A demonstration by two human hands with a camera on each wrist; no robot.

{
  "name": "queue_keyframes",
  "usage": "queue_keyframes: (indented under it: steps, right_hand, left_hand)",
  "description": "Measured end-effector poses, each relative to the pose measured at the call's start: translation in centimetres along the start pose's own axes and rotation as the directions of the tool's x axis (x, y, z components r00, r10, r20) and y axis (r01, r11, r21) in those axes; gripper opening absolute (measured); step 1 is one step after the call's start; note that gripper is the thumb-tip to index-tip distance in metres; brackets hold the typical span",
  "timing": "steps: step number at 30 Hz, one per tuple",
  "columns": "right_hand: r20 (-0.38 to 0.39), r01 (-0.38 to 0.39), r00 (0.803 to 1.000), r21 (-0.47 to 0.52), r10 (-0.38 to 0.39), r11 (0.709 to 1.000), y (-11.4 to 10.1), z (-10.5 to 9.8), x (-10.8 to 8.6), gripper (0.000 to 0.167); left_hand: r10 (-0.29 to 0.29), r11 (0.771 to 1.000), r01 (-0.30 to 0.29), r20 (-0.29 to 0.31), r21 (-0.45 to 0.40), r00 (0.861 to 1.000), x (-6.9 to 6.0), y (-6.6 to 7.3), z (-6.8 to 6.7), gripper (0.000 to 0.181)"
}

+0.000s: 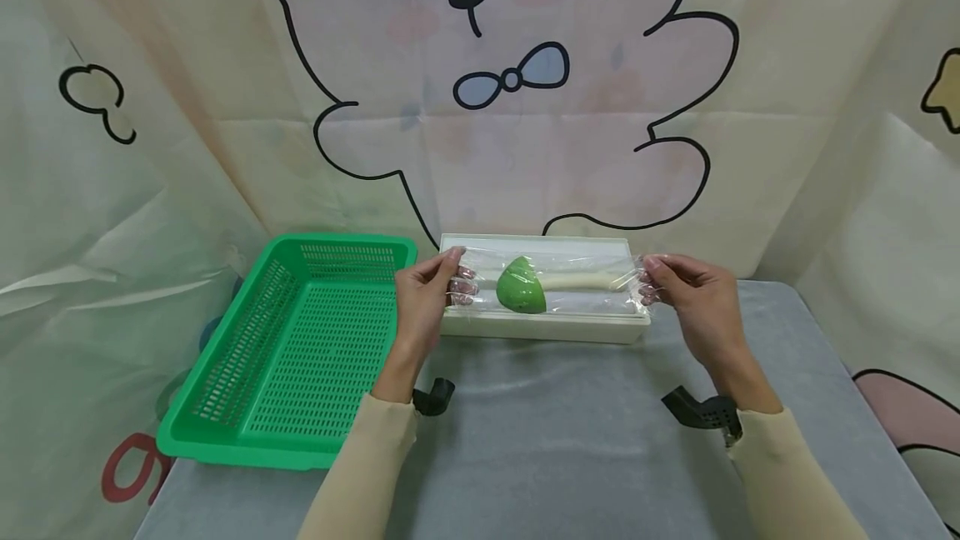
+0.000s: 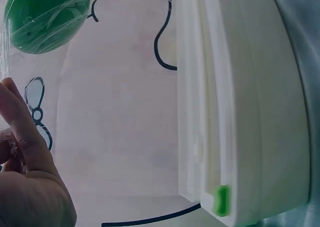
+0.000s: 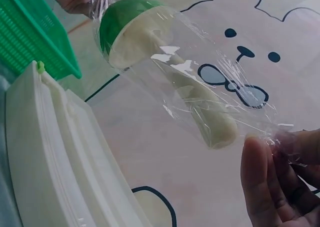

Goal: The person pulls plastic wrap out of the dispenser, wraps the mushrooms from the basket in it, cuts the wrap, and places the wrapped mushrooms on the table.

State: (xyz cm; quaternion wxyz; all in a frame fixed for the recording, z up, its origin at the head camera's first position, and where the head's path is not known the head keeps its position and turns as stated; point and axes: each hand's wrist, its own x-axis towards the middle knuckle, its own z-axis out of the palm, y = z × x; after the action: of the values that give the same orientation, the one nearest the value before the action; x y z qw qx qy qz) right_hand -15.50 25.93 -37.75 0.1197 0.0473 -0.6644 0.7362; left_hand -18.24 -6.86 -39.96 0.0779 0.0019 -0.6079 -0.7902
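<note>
A mushroom-shaped object point(image 1: 521, 286), with a rounded green cap and a long cream stem point(image 3: 202, 107), is wrapped in clear cling film point(image 1: 577, 261). It hangs between both hands, above and in front of a long white box. My left hand point(image 1: 426, 298) pinches the gathered film at the cap end; in the left wrist view some film shows between the fingers point(image 2: 27, 132). My right hand point(image 1: 697, 302) pinches the twisted film beyond the stem's end. The film is stretched between the hands, and neither hand touches the object itself.
The white box point(image 1: 540, 329) lies lengthwise at the table's back, with a small green tab point(image 2: 221, 201) on its edge. To its left stands a green plastic basket point(image 1: 292, 448). A grey cloth point(image 1: 555, 448) covers the table, and a printed curtain point(image 1: 600, 165) hangs behind.
</note>
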Motion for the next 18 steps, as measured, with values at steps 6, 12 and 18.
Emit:
queue_keyframes:
  steps: [6, 12, 18]
  right_hand:
    - [-0.023, -0.003, 1.000, -0.004, 0.002, 1.000, -0.8, -0.3, -0.2, 0.016]
    - [-0.020, 0.040, 0.999, 0.043, -0.039, 0.998, -1.5, -0.3, -0.1, 0.015]
    - [0.000, 0.092, 0.996, 0.067, -0.093, 0.994, -2.2, -0.4, -0.3, 0.015]
  left_hand:
    - [0.041, 0.999, -0.041, 0.019, -0.014, 0.999, 0.0, 1.1, 0.3, 0.030]
    - [0.052, 0.998, -0.051, 0.023, -0.029, 0.998, -0.1, 2.0, 0.6, 0.033]
    - [0.058, 0.997, -0.057, 0.034, -0.046, 0.998, -0.5, 3.0, 0.9, 0.035]
